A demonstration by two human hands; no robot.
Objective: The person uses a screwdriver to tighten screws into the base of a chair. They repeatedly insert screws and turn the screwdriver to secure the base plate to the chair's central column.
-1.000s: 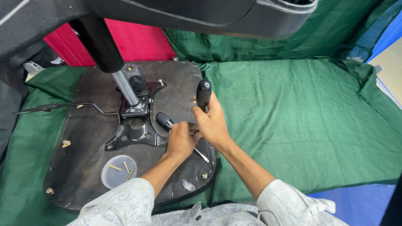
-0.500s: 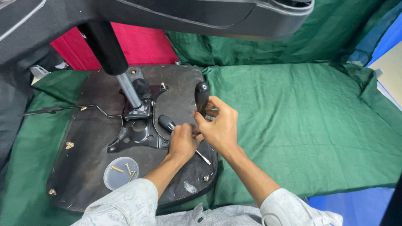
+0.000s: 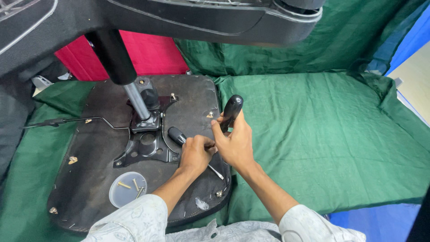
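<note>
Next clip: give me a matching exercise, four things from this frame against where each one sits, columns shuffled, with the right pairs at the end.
Things:
1. round clear lid with screws
2. black-handled tool
3. red panel
4. thin bent lever rod

Places:
A. at the far edge, behind the black column
B. on the near left part of the dark seat underside
C. held upright in the right hand
D. reaching out to the left from the metal bracket

Pairs: 1-B, 2-C, 3-A, 4-D

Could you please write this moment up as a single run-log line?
left hand: on black-handled tool | right hand: grips black lever knob | base: upturned chair seat | nearby: dish of screws
</note>
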